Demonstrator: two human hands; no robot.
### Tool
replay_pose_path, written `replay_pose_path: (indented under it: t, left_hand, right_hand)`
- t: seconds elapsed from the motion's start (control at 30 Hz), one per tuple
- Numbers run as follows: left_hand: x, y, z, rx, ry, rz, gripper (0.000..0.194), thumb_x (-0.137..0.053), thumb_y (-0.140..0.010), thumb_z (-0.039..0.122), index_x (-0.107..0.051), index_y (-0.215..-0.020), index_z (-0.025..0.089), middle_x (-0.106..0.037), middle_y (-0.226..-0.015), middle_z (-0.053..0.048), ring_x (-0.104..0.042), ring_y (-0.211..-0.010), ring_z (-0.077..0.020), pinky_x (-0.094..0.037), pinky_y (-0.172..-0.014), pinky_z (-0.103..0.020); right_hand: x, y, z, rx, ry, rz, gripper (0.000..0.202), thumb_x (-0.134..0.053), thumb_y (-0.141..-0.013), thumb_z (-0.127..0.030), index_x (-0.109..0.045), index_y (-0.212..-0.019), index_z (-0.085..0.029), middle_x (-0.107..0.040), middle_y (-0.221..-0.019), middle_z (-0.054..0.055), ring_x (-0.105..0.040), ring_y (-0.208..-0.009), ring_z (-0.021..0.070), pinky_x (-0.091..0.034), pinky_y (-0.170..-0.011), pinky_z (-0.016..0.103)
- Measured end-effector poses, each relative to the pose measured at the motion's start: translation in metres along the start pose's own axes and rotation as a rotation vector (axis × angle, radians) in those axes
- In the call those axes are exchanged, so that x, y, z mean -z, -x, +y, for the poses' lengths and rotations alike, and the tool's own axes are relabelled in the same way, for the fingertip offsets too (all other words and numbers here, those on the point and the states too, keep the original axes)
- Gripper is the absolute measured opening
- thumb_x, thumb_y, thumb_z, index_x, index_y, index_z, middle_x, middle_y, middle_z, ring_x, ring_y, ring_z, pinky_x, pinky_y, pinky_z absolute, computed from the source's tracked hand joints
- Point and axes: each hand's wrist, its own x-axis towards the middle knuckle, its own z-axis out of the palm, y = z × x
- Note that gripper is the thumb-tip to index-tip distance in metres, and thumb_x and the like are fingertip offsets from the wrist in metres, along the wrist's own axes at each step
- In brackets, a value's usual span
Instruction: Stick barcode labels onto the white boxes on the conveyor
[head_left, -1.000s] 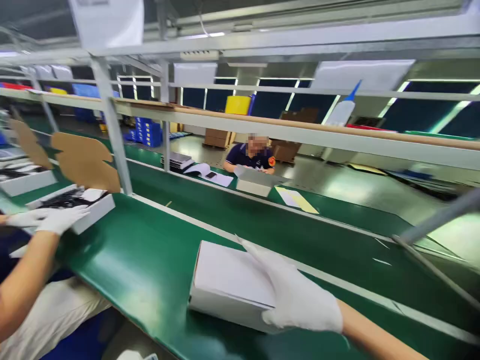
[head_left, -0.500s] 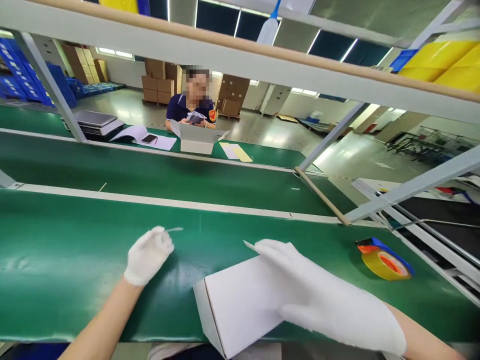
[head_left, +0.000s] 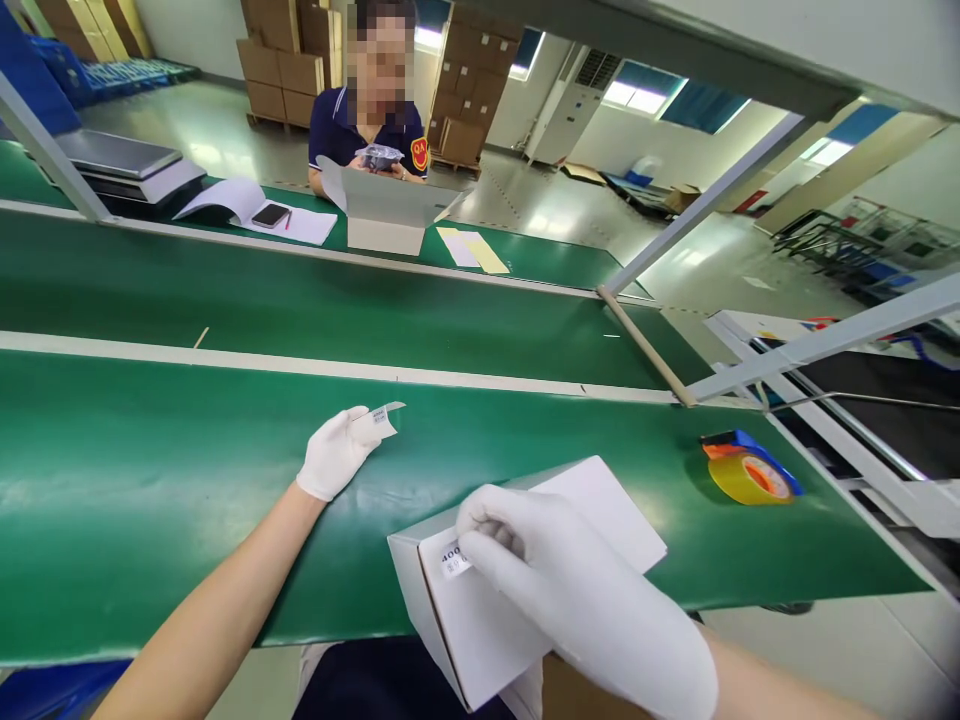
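A white box (head_left: 611, 515) lies at an angle on the front edge of the green work surface. Over its top is my right hand (head_left: 536, 550) in a white glove, thumb and fingers pinched on a small printed label (head_left: 453, 560). That label is at the box's top face, close to the left end; whether it is fully stuck down I cannot tell. To the left, my gloved left hand (head_left: 335, 455) pinches a small piece of label backing paper (head_left: 382, 417) that carries another printed label. This hand is raised a little over the green surface.
A tape dispenser with yellow tape (head_left: 750, 475) stands at the right. Across the bench a person (head_left: 371, 140) handles a wrapped item behind an open carton (head_left: 386, 225). A notebook with a phone (head_left: 271, 215) lies beside it. Slanted metal posts (head_left: 709, 205) frame the bench.
My right hand has gone from the far side of the box to its left end, bringing the label onto the top. My left hand has shifted right with the backing paper. The view tilts lower.
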Motion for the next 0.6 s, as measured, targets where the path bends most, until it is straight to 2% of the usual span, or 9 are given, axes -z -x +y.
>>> replay_pose_path:
  t: [0.1, 0.2, 0.33, 0.6]
  left_hand:
    - [-0.009, 0.004, -0.001, 0.014, 0.004, 0.039, 0.025, -0.051, -0.095, 0.023, -0.07, -0.093, 0.007, -0.064, -0.105, -0.015, -0.067, -0.093, -0.024, -0.062, -0.07, -0.035]
    - [-0.009, 0.005, -0.005, 0.014, -0.002, 0.037, 0.024, -0.053, -0.095, 0.023, -0.071, -0.095, 0.007, -0.064, -0.107, -0.015, -0.067, -0.096, -0.025, -0.062, -0.072, -0.035]
    - [-0.006, 0.004, -0.006, 0.014, -0.017, 0.027, 0.022, -0.057, -0.093, 0.025, -0.071, -0.097, 0.008, -0.064, -0.108, -0.015, -0.066, -0.1, -0.0268, -0.062, -0.074, -0.036]
    - [-0.007, 0.005, -0.003, 0.015, -0.029, 0.036, 0.023, -0.056, -0.093, 0.025, -0.07, -0.098, 0.008, -0.063, -0.106, -0.014, -0.067, -0.097, -0.0252, -0.063, -0.073, -0.035]
  right_hand:
    - [-0.007, -0.004, -0.006, -0.04, 0.017, 0.029, 0.016, -0.051, -0.094, -0.01, -0.057, -0.08, -0.015, -0.054, -0.069, -0.008, -0.047, -0.067, 0.007, -0.035, -0.065, 0.023]
    - [-0.014, -0.005, -0.003, -0.074, 0.061, 0.067, 0.017, -0.05, -0.092, -0.009, -0.061, -0.082, -0.016, -0.056, -0.071, -0.008, -0.048, -0.068, 0.0075, -0.035, -0.065, 0.024]
    - [-0.019, -0.003, 0.003, -0.09, 0.076, 0.093, 0.016, -0.051, -0.093, -0.013, -0.062, -0.082, -0.018, -0.055, -0.072, -0.008, -0.049, -0.069, 0.0081, -0.034, -0.063, 0.024]
    - [-0.021, -0.004, 0.005, -0.054, 0.079, 0.118, 0.016, -0.051, -0.091, -0.012, -0.063, -0.081, -0.018, -0.056, -0.072, -0.008, -0.049, -0.068, 0.0081, -0.034, -0.062, 0.024]
